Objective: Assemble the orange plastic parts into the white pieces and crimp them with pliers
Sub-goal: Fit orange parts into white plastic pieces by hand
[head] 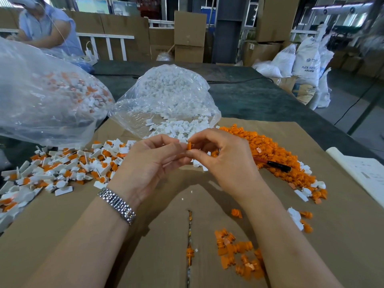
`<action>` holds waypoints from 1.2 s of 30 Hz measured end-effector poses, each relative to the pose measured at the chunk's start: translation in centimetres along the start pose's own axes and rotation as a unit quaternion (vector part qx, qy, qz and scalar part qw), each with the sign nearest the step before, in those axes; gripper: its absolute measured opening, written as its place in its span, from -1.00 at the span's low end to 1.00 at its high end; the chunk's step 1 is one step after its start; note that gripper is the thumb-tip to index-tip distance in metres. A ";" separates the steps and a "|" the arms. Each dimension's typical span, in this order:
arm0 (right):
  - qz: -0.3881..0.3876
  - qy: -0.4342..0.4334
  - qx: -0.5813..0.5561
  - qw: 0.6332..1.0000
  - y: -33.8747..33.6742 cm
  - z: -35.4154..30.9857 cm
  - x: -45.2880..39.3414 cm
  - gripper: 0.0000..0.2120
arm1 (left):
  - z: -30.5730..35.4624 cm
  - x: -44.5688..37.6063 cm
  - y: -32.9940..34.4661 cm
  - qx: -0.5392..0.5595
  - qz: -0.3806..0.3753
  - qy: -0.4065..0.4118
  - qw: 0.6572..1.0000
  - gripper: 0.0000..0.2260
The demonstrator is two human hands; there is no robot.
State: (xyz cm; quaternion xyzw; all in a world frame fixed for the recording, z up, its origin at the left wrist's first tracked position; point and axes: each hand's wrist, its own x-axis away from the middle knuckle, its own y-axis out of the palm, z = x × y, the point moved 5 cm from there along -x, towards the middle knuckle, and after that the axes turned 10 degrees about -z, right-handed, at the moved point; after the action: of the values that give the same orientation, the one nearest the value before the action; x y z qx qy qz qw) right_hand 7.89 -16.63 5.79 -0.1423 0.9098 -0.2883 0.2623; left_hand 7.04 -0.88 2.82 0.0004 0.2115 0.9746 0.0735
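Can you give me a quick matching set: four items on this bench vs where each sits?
1. pliers
2. bag of white pieces
3. assembled parts pile
4. wristwatch

A. left of the hands
B. on the left wrist
C. lying in the orange parts heap
D. behind the hands, centre

Pairs: 1-C, 2-D, 3-A, 4-B

A small orange plastic part is pinched upright between both hands' fingertips, above the white pieces.
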 end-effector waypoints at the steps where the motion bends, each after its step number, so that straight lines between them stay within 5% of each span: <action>1: -0.002 0.000 0.003 1.000 0.0 0.0 0.0 -0.86 | 0.0 0.0 0.0 0.000 0.001 -0.001 1.000 -0.85; 9: -0.019 0.011 0.024 0.999 0.1 0.0 -0.1 -0.83 | -0.3 -0.2 -0.4 0.002 0.004 -0.013 1.000 -0.84; 14: 0.022 0.094 0.067 0.993 -1.9 1.5 0.1 -0.74 | -0.2 -0.2 -0.9 0.030 0.014 -0.020 0.999 -0.90; 18: -0.053 0.331 0.308 0.890 -3.2 4.6 1.3 -0.57 | 0.0 -0.1 -1.3 0.017 0.047 -0.016 0.999 -0.82; 21: -0.119 0.389 0.360 0.839 -2.9 5.5 1.9 -0.54 | 0.2 -0.1 -1.3 0.019 0.051 -0.008 0.998 -0.79; 27: -0.109 0.375 0.393 0.833 -3.0 5.4 1.6 -0.70 | 0.2 0.0 -1.3 0.015 0.042 -0.001 0.999 -0.89; 31: 0.005 0.330 0.308 0.892 -4.1 4.5 1.3 -0.85 | 0.2 -0.1 -1.4 0.013 0.043 -0.002 0.999 -0.89; 36: -0.082 0.365 0.339 0.863 -2.7 4.8 1.8 -0.39 | 0.3 -0.2 -1.8 0.017 0.056 0.000 0.998 -0.87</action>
State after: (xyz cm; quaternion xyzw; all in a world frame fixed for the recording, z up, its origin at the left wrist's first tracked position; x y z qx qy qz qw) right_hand 9.38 -21.69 3.39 -0.0029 0.7720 -0.6305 -0.0807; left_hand 7.47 0.79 2.35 0.0139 0.2278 0.9734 0.0193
